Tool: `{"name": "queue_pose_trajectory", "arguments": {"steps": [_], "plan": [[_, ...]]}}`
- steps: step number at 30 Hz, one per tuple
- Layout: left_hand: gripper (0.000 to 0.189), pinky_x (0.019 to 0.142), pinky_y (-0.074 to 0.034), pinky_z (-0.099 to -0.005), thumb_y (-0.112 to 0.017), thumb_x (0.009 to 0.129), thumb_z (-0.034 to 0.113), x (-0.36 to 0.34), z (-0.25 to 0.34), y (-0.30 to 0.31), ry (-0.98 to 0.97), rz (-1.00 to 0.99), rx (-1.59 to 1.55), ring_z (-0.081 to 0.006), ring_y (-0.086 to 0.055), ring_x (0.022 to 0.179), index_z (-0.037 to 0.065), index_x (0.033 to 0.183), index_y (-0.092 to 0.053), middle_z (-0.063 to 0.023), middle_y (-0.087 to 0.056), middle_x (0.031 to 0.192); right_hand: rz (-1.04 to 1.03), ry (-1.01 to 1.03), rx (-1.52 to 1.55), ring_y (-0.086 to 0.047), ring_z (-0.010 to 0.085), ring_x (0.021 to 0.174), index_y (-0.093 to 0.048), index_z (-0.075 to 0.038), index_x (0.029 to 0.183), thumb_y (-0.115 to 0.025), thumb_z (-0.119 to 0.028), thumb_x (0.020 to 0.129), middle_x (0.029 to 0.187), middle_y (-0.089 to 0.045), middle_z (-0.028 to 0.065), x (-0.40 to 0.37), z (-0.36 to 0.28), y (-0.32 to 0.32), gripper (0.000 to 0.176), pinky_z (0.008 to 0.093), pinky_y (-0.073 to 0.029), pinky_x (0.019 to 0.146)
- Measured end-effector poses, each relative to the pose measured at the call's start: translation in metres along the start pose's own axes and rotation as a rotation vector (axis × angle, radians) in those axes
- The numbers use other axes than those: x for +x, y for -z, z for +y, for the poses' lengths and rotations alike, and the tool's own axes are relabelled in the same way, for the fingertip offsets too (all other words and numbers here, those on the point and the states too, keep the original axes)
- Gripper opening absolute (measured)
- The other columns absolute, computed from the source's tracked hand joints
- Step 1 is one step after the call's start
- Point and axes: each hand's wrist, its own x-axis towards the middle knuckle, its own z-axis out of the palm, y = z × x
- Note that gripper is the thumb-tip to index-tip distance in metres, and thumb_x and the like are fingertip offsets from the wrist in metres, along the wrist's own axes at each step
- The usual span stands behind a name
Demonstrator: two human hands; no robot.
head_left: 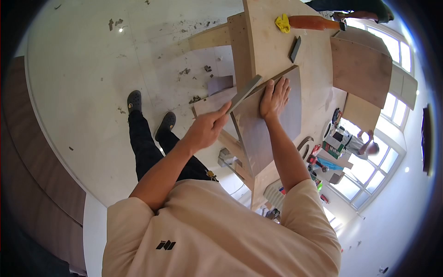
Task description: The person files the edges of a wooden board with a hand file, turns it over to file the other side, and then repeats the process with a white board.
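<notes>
A flat grey-brown wood panel lies at the front edge of the pale wooden workbench. My left hand is closed round the lower end of a narrow grey strip, which is tilted along the panel's upper left edge. On the panel's face rests my right hand, palm down, with its fingers stretched out and nothing held. Beyond that hand, a small dark grey block lies on the bench. Whether the strip touches the panel is hard to tell.
An orange bottle and yellow cloth lie on the bench. Large brown panels stand at its far side. Tools, including a red drill, lie to the right. A co-worker is near the windows; another person is at the top. Scraps litter the floor.
</notes>
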Motion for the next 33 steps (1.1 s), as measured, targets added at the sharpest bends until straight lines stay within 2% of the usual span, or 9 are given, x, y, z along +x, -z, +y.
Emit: {"name": "queue_pose_trajectory", "arguments": {"steps": [5, 8, 12, 17, 20, 23, 26, 29, 33], "plan": [[0.046, 0.064, -0.041, -0.0216, -0.052, 0.105, 0.023, -0.025, -0.004, 0.027, 0.183, 0.008, 0.034, -0.0096, -0.039, 0.065, 0.008, 0.149, -0.045, -0.0060, -0.038, 0.070, -0.006, 0.003, -0.022, -0.008, 0.0383, 0.154, -0.021, -0.004, 0.158, -0.028, -0.060, 0.102, 0.167, -0.014, 0.0162, 0.005, 0.003, -0.002, 0.080, 0.0550, -0.010, 0.122], [0.047, 0.065, -0.043, -0.0273, -0.055, 0.103, 0.020, -0.049, -0.020, 0.015, 0.087, -0.001, 0.007, -0.0149, -0.042, 0.065, 0.009, 0.148, -0.045, -0.0115, -0.043, 0.069, -0.011, 0.007, -0.011, -0.007, 0.0381, 0.154, -0.021, -0.004, 0.158, -0.028, -0.061, 0.102, 0.167, -0.014, 0.0161, 0.004, 0.002, -0.001, 0.081, 0.0551, -0.010, 0.122], [0.047, 0.066, -0.045, -0.0283, -0.055, 0.103, 0.020, -0.020, -0.014, -0.009, 0.094, 0.031, -0.007, -0.0176, -0.045, 0.064, 0.010, 0.149, -0.045, -0.0152, -0.047, 0.069, -0.013, -0.008, -0.026, -0.007, 0.0379, 0.154, -0.021, -0.005, 0.158, -0.027, -0.062, 0.102, 0.167, -0.014, 0.0159, 0.003, -0.002, 0.002, 0.081, 0.0549, -0.009, 0.122], [0.048, 0.067, -0.046, -0.0295, -0.056, 0.103, 0.021, 0.000, 0.012, 0.001, 0.110, -0.007, -0.013, -0.0199, -0.049, 0.064, 0.010, 0.148, -0.046, -0.0196, -0.052, 0.071, -0.001, 0.030, -0.024, -0.008, 0.0377, 0.154, -0.021, -0.005, 0.158, -0.027, -0.062, 0.102, 0.167, -0.014, 0.0158, 0.006, 0.004, -0.001, 0.081, 0.0543, -0.009, 0.123], [0.047, 0.067, -0.045, -0.0289, -0.056, 0.103, 0.021, -0.024, -0.006, 0.012, 0.150, 0.036, 0.043, -0.0196, -0.045, 0.064, 0.009, 0.147, -0.046, -0.0180, -0.047, 0.071, -0.002, 0.003, -0.022, -0.008, 0.0377, 0.154, -0.021, -0.005, 0.158, -0.027, -0.062, 0.102, 0.167, -0.014, 0.0160, 0.005, 0.004, -0.003, 0.080, 0.0538, -0.009, 0.123], [0.047, 0.062, -0.041, -0.0256, -0.054, 0.104, 0.021, -0.024, -0.019, -0.007, 0.015, 0.065, -0.011, -0.0116, -0.039, 0.064, 0.010, 0.149, -0.045, -0.0067, -0.039, 0.069, -0.005, 0.003, -0.013, -0.009, 0.0378, 0.154, -0.022, -0.005, 0.158, -0.028, -0.062, 0.102, 0.167, -0.015, 0.0161, 0.004, 0.001, -0.001, 0.080, 0.0544, -0.010, 0.122], [0.047, 0.061, -0.040, -0.0238, -0.053, 0.105, 0.019, 0.002, 0.009, -0.011, 0.051, 0.021, 0.005, -0.0093, -0.038, 0.064, 0.010, 0.150, -0.044, -0.0038, -0.037, 0.069, -0.004, 0.011, -0.013, -0.009, 0.0377, 0.154, -0.022, -0.005, 0.158, -0.027, -0.062, 0.102, 0.166, -0.015, 0.0161, 0.002, 0.000, 0.002, 0.081, 0.0548, -0.010, 0.122], [0.047, 0.068, -0.047, -0.0293, -0.056, 0.102, 0.018, 0.002, 0.017, -0.003, 0.113, 0.014, 0.032, -0.0191, -0.055, 0.065, 0.011, 0.148, -0.047, -0.0199, -0.059, 0.074, -0.011, -0.001, -0.022, -0.008, 0.0378, 0.154, -0.022, -0.004, 0.158, -0.027, -0.062, 0.102, 0.166, -0.015, 0.0164, 0.005, 0.002, 0.000, 0.080, 0.0548, -0.010, 0.122], [0.046, 0.067, -0.046, -0.0298, -0.055, 0.103, 0.018, -0.031, -0.008, 0.004, 0.089, 0.082, 0.043, -0.0204, -0.052, 0.063, 0.010, 0.147, -0.047, -0.0215, -0.056, 0.074, -0.002, 0.003, -0.012, -0.008, 0.0376, 0.154, -0.022, -0.004, 0.158, -0.027, -0.061, 0.102, 0.166, -0.015, 0.0164, 0.004, 0.000, -0.001, 0.080, 0.0546, -0.010, 0.123]]}}
